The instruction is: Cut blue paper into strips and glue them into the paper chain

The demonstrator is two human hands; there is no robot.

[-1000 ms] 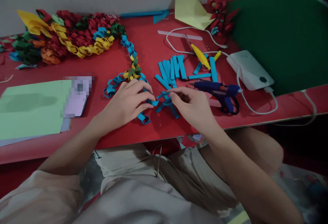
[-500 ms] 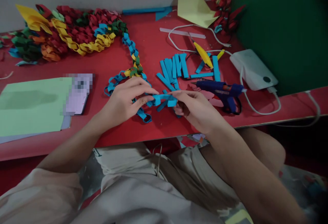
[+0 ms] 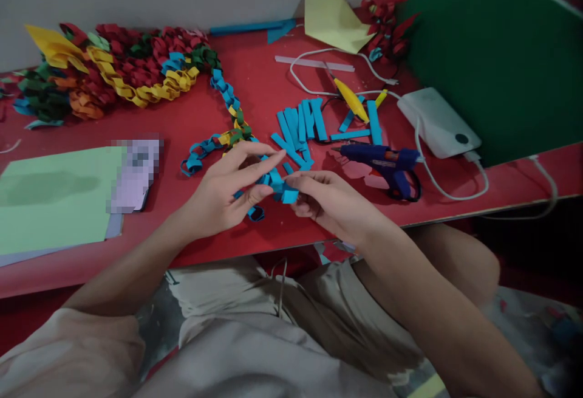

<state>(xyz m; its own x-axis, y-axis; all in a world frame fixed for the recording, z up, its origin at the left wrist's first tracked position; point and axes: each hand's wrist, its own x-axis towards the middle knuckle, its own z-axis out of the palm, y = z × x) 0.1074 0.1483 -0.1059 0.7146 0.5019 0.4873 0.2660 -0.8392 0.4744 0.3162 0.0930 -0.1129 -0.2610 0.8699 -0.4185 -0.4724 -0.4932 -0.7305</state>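
Observation:
My left hand (image 3: 225,188) holds the end links of a blue paper chain (image 3: 273,180) between thumb and fingers, the index finger reaching over them. Close against it, my right hand (image 3: 334,200) pinches a blue paper strip (image 3: 290,195) that bends at the chain's end; its fingertips are partly hidden. Behind the left hand the chain runs on through green and yellow links (image 3: 237,121) to the back of the table. Loose blue strips (image 3: 298,124) lie just beyond my hands. A dark blue glue gun (image 3: 380,158) rests on its side to the right.
A heap of coloured paper chains (image 3: 132,64) fills the back left. Green paper (image 3: 54,197) and a phone (image 3: 136,179) lie at left. Around the right side are a yellow-handled tool (image 3: 350,100), a white power bank (image 3: 439,121) with cables, and a green board (image 3: 492,51).
My right hand has come left and slightly down, closer to my left hand. The blue strip, earlier stretched between the hands, is now bent up more tightly. The whole view has shifted slightly.

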